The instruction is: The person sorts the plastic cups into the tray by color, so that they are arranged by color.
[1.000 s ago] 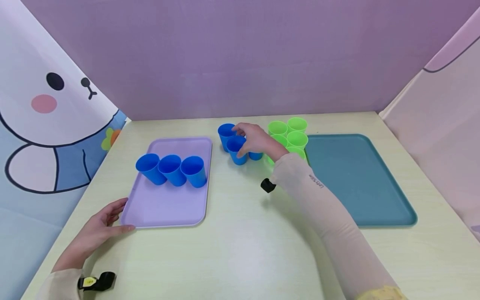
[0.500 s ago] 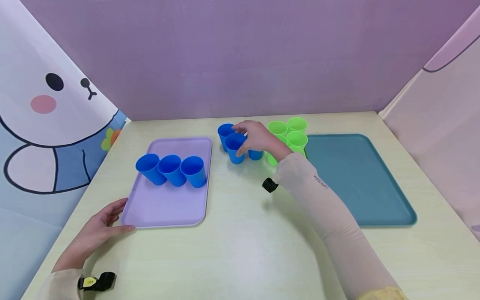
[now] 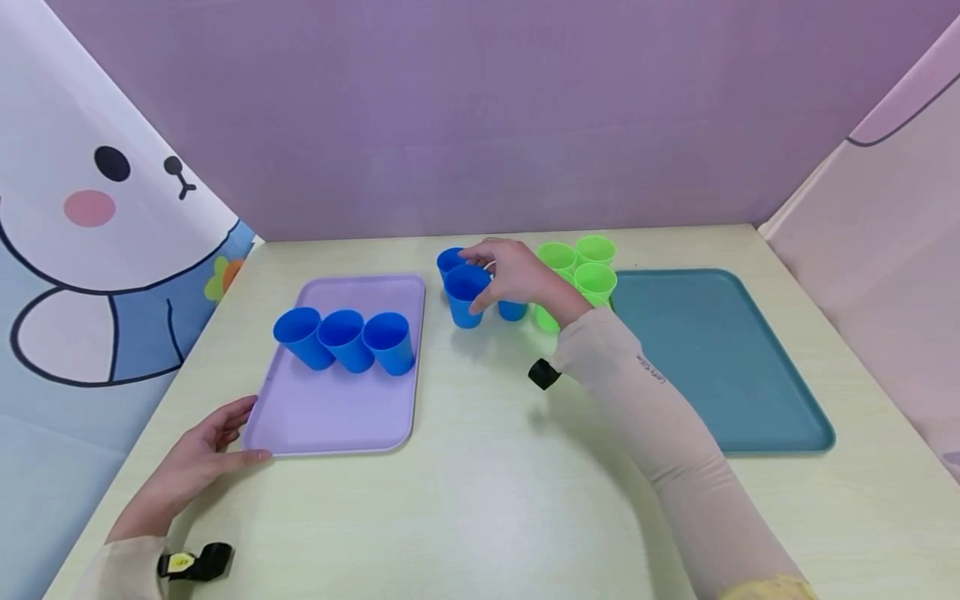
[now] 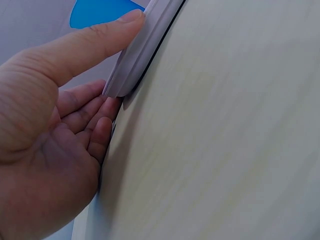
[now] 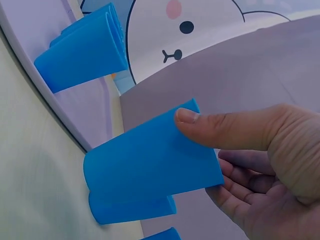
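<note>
My right hand (image 3: 516, 271) grips a blue plastic cup (image 3: 462, 293) near its rim, thumb on the near side and fingers at the far side. In the right wrist view this cup (image 5: 145, 155) is close beside another blue cup (image 5: 132, 207), which it partly covers. My left hand (image 3: 197, 454) holds the near left corner of the lilac tray (image 3: 330, 421), its thumb at the front edge and its fingers along the left side. Three blue cups (image 3: 343, 337) stand in a row on that tray.
Behind the gripped cup stands a blue cup (image 3: 447, 258), and another blue cup (image 3: 513, 311) shows below my right hand. Several green cups (image 3: 595, 279) are grouped to the right. A teal tray (image 3: 720, 358) lies on the table's right side, with a purple backdrop (image 3: 480, 125) behind.
My right hand has shifted slightly left, with the blue cup moving along in it. My left hand and the lilac tray have stayed in place.
</note>
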`<state>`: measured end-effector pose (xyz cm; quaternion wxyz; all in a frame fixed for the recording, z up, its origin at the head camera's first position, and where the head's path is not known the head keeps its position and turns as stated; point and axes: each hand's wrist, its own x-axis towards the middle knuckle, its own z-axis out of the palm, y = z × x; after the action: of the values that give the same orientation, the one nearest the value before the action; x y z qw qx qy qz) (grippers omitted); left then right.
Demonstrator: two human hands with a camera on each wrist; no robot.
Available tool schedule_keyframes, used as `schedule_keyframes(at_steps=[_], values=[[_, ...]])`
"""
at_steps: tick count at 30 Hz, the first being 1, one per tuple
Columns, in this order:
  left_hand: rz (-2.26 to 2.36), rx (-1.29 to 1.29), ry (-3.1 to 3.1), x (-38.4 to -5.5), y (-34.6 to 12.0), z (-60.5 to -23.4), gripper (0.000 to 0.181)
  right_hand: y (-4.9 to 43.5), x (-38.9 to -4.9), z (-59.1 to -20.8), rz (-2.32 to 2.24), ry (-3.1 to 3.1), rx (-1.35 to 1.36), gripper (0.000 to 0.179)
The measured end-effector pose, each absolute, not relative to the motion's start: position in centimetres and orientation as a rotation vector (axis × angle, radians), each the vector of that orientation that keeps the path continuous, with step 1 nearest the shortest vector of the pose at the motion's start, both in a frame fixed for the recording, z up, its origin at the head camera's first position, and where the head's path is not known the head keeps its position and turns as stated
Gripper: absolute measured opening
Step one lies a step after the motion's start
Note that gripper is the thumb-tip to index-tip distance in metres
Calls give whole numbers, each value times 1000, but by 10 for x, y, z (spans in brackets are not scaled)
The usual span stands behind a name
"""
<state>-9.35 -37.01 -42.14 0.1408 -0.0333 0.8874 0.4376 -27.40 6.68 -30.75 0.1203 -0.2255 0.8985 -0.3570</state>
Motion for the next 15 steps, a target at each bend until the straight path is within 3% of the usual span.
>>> schedule_keyframes(at_steps=[15], values=[[1276, -83, 2561, -95, -370, -423, 98, 55, -259, -294, -1028, 2605, -761, 74]])
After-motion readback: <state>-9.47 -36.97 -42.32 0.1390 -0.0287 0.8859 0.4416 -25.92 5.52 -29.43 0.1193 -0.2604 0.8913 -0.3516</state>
